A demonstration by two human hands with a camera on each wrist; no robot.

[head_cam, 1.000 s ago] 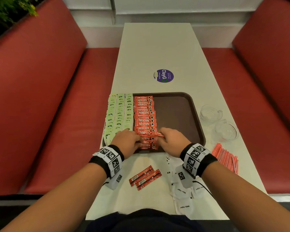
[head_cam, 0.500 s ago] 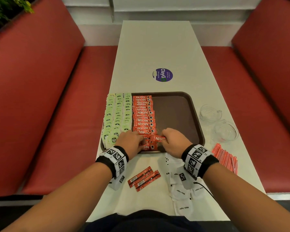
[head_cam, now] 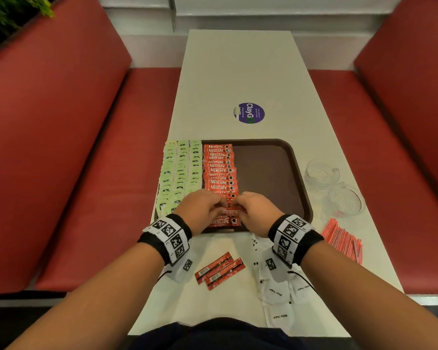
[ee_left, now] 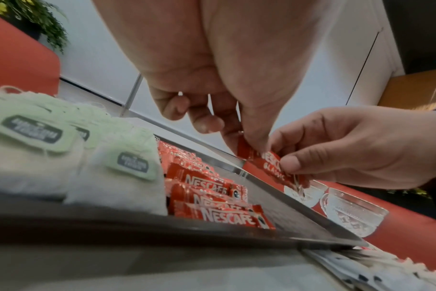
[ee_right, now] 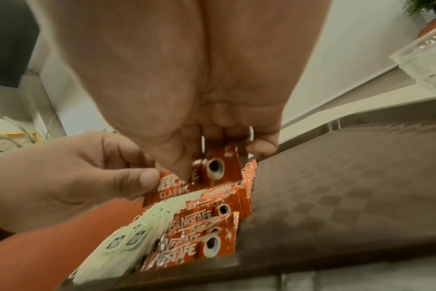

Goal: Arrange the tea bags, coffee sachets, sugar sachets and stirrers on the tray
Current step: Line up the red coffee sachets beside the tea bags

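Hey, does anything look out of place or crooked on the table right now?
Two red coffee sticks lie slanted on the white table, off the brown plastic tray. White sugar sachets sit in a loose heap there too.

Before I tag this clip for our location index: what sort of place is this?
Probably a cafe or fast-food booth: red padded bench seats flank a long white table bearing a brown serving tray and a round ClayGo sticker.

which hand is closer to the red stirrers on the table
Right. The right hand is over the tray's near edge, with the red stirrers just beyond its wrist, off to the right. The left hand is further left, beside the tea bags.
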